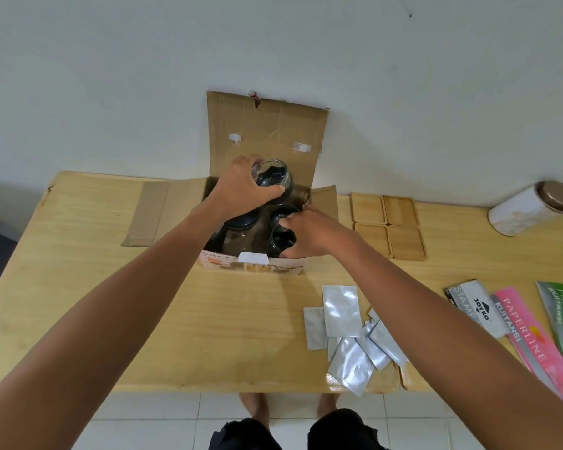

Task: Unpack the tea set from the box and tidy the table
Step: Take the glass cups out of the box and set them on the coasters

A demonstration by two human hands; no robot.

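Observation:
An open cardboard box [264, 134] stands at the back middle of the wooden table [208, 319], its flaps spread out. My left hand [241, 186] grips a clear glass cup [273, 177], held just above the box's far side. Inside the box, my right hand [309, 233] closes around a second glass cup [283, 240] at the right. More dark glassware [241, 222] lies in the box, partly hidden under my left wrist. Several square wooden coasters [387, 224] lie in a grid right of the box.
Several silver foil sachets [348, 332] are scattered at the front right. Receipt books and a stamp pad pack [517, 326] lie along the right edge. A white canister with a bronze lid [530, 207] lies on its side at the far right. A wall rises behind the table.

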